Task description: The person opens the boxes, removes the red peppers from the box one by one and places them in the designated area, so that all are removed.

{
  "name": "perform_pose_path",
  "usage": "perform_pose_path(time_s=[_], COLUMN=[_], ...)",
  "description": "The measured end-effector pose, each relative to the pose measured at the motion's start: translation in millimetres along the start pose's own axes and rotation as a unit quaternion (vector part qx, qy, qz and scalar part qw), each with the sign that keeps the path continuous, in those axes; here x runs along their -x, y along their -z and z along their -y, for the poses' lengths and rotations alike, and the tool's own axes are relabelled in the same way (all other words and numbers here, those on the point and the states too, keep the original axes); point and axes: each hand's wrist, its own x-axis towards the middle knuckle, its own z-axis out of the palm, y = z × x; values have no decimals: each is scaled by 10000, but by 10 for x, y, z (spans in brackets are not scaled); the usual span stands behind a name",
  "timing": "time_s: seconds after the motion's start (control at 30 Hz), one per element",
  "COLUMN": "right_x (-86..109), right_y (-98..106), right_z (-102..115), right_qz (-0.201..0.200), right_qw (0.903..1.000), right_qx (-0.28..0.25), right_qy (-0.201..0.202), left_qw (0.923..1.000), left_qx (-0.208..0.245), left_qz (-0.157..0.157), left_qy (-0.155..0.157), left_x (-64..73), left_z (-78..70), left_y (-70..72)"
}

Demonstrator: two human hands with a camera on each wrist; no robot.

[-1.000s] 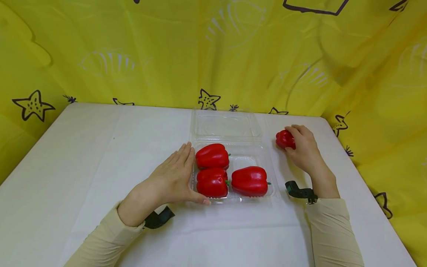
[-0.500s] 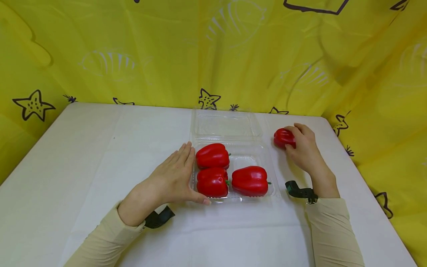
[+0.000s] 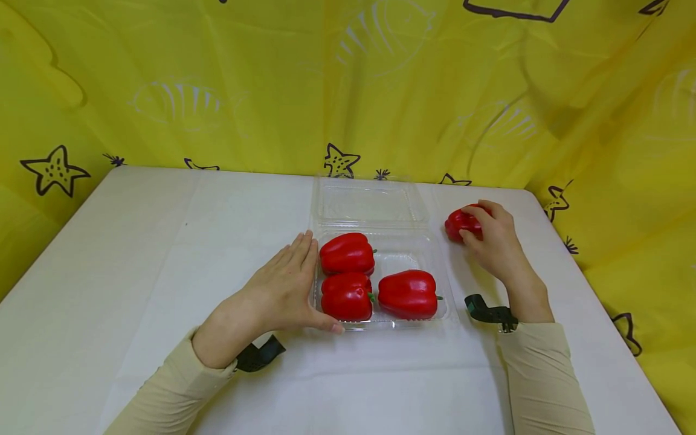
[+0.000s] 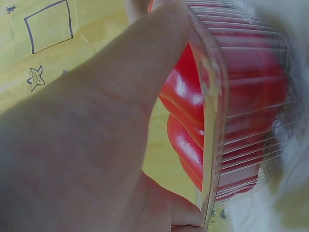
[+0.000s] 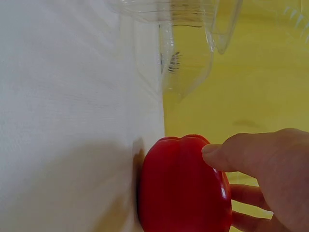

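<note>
A clear plastic clamshell container [image 3: 399, 263] lies with its lid [image 3: 370, 202] folded back behind it. Inside are three red bell peppers: one at the back left [image 3: 347, 254], one at the front left [image 3: 346, 297] and one at the front right [image 3: 408, 294]. My left hand [image 3: 277, 296] rests along the container's left side, fingers straight and thumb at the front corner. To the right of the container, my right hand [image 3: 492, 241] grips another red bell pepper [image 5: 181, 188] between thumb and fingers. That pepper is at the table surface; whether it touches it I cannot tell.
A white cloth covers the table [image 3: 380, 386]. Behind it and along the right hangs a yellow curtain [image 3: 272, 90] with sea-creature drawings. The container's back right compartment [image 3: 397, 263] holds no pepper.
The pepper in my right hand has turned and shifted slightly to the left, and the fingers have moved over it. My left hand and the container stay still.
</note>
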Motion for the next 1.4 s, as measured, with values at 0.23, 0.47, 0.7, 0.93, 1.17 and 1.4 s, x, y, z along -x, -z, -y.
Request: perform_pose_path(time_s=[0.23, 0.47, 0.7, 0.93, 1.17, 1.4], right_x=[2, 3, 5, 2, 9, 30], right_y=[-34, -60, -59, -72, 1, 106], right_z=[15, 26, 45, 21, 85, 228], right_qz=[-224, -470, -351, -562, -659, -595], right_qw=[9997, 9988, 9993, 9981, 9974, 9979], right_qx=[5, 64, 106, 92, 4, -178], right_qy=[96, 156, 112, 218, 295, 206], left_qw=[10000, 10000, 10000, 10000, 10000, 10000], left_qx=[-7, -26, -12, -20, -17, -3], left_qz=[3, 1, 50, -24, -31, -47], left_qy=[-3, -9, 45, 0, -13, -39], left_x=[1, 4, 5, 7, 6, 5], left_z=[1, -2, -4, -5, -7, -6], left_y=[2, 5, 8, 11, 8, 7])
